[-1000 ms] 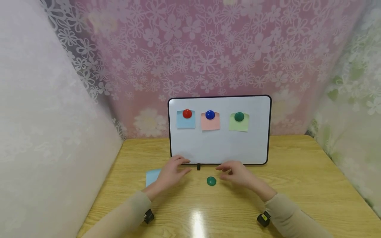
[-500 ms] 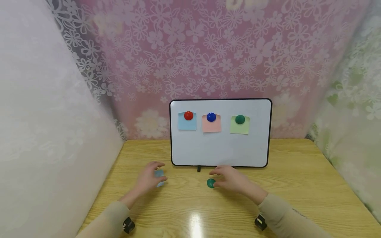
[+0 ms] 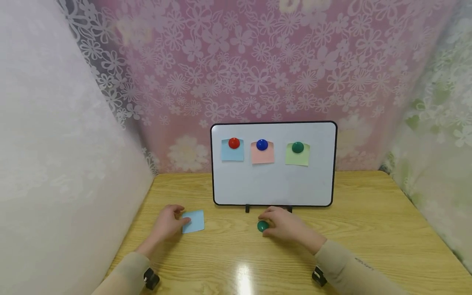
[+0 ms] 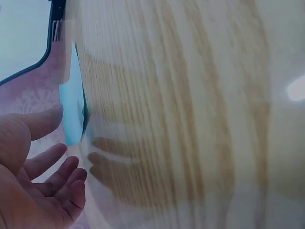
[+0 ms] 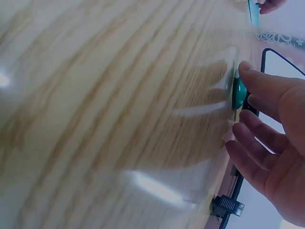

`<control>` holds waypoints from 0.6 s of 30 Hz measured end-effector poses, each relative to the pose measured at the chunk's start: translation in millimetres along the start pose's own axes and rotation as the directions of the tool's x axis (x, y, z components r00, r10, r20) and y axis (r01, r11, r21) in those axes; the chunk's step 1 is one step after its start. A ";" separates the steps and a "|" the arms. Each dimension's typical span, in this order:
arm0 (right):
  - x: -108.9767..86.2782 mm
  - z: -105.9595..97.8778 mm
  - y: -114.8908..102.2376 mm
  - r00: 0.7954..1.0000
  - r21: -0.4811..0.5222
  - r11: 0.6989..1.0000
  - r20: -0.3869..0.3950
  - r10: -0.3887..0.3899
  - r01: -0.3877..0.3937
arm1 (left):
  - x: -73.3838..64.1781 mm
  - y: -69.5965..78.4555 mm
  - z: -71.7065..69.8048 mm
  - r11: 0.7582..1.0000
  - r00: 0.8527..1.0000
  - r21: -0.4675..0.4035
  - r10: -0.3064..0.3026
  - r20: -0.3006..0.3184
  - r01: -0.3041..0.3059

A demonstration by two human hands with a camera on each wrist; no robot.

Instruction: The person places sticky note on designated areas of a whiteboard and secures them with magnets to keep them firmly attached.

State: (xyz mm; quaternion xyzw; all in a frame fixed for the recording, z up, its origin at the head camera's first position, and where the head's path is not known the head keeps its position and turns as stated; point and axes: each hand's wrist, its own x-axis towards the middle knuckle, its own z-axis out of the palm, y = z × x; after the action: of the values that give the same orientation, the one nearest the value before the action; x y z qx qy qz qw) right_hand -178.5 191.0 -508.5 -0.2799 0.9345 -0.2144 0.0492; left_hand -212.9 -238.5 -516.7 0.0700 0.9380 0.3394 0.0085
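Observation:
On the left of the table lies a light blue square paper note (image 3: 196,221). My left hand (image 3: 167,224) is at the note's left edge, thumb over that edge and fingers loosely bent. The left wrist view shows the thumb and fingertips apart beside the blue note (image 4: 73,112). A glossy green round magnet (image 3: 262,226) rests near the table's middle. My right hand (image 3: 285,225) straddles it, thumb on the near side and forefinger beyond the far side. In the right wrist view the thumb tip is right at the magnet's (image 5: 239,94) edge, and the other fingers spread loosely below.
A black-framed whiteboard (image 3: 273,186) stands upright behind the hands on small black feet (image 3: 247,208). On it, a red magnet (image 3: 234,143), blue magnet (image 3: 262,144) and green magnet (image 3: 297,147) hold blue, pink and light green notes. Patterned curtains hang behind and at both sides.
My left hand has drawn back leftward from before the whiteboard to the blue note, uncovering most of it. My right hand has come slightly left and nearer, now around the green magnet.

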 end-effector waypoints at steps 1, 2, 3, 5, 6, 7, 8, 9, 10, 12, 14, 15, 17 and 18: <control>0.4 1.3 0.1 1.000 -0.001 1.000 0.001 0.008 -0.008 | 1.1 -0.9 0.0 1.000 1.000 0.003 -0.008 0.003 0.008; 0.6 2.3 0.0 1.000 0.000 1.000 0.001 0.016 -0.016 | 2.0 -1.2 -0.2 1.000 1.000 0.008 -0.013 0.004 0.013; 0.9 3.2 -0.1 1.000 0.005 1.000 -0.005 0.020 -0.020 | 3.0 -1.6 -0.4 1.000 1.000 0.013 -0.015 0.006 0.015; 1.4 3.8 -0.8 0.999 0.015 0.999 -0.005 0.032 -0.032 | 4.0 -2.1 -1.0 0.999 1.000 0.024 -0.021 0.011 0.021; 1.5 3.9 -1.3 0.999 0.018 0.999 -0.005 0.036 -0.036 | 4.5 -2.5 -1.3 0.999 1.000 0.029 -0.025 0.014 0.024; 2.0 4.0 -1.7 0.999 0.023 0.999 -0.004 0.041 -0.041 | 4.9 -3.2 -1.6 0.999 0.999 0.033 -0.027 0.017 0.027; 2.5 3.9 -2.2 0.999 0.030 0.999 -0.004 0.045 -0.045 | 5.2 -4.0 -1.9 0.999 0.999 0.040 -0.031 0.019 0.030; 3.1 3.8 -2.8 0.999 0.035 0.998 -0.002 0.049 -0.049 | 5.7 -4.9 -2.2 0.998 0.999 0.046 -0.037 0.023 0.036; 3.7 3.4 -3.7 0.999 0.038 0.998 0.003 0.054 -0.054 | 6.2 -5.7 -2.4 0.998 0.999 0.048 -0.041 0.026 0.040; 4.8 2.7 -5.9 0.998 0.036 0.998 0.006 0.060 -0.060 | 6.9 -7.6 -2.7 0.998 0.998 0.048 -0.053 0.029 0.051; 6.3 2.5 -8.1 0.998 0.024 0.998 0.007 0.064 -0.064 | 7.9 -8.6 -2.9 0.997 0.998 0.047 -0.057 0.030 0.056; 7.1 1.9 -9.7 0.998 0.013 0.998 0.010 0.067 -0.068 | 8.4 -9.0 -2.9 0.997 0.998 0.045 -0.060 0.032 0.059; 9.0 1.4 -12.5 0.998 -0.014 0.997 0.012 0.069 -0.069 | 9.2 -9.0 -2.8 0.997 0.997 0.040 -0.070 0.032 0.069; 10.1 1.4 -13.8 0.997 -0.030 0.997 0.012 0.072 -0.071 | 9.9 -8.8 -2.6 0.997 0.997 0.035 -0.077 0.033 0.075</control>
State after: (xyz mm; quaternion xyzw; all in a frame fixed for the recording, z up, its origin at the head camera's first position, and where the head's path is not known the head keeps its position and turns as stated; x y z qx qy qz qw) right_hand -179.8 174.6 -503.6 -0.2484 0.9466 -0.1969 0.0590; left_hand -223.9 -245.5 -520.0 0.0401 0.9453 0.3216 0.0362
